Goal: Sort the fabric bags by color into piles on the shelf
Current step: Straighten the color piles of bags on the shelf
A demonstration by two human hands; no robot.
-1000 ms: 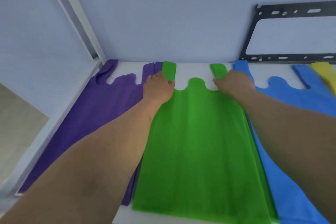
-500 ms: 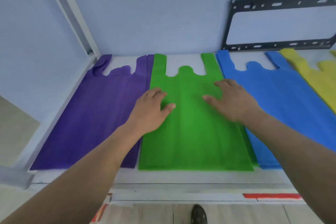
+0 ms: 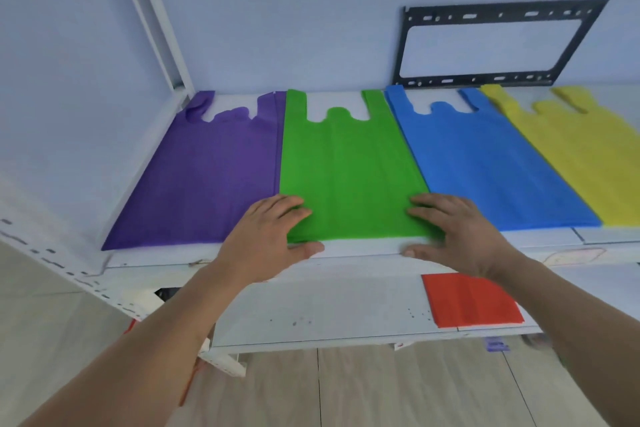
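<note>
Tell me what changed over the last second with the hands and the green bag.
Both hands slid down the green bag from its handles to its near edge: the left hand now lies flat on the near left corner, the right hand on the near right corner, fingers straight. They let go of the handles and hold nothing. The purple bag, blue bag and yellow bag stayed put.

One view only, from your head, looking forward and down onto the white shelf (image 3: 363, 250). You stand close at its front edge, facing the wall behind it. A lower shelf (image 3: 329, 315) and the floor (image 3: 398, 388) show below; your forearms enter from the bottom.
</note>
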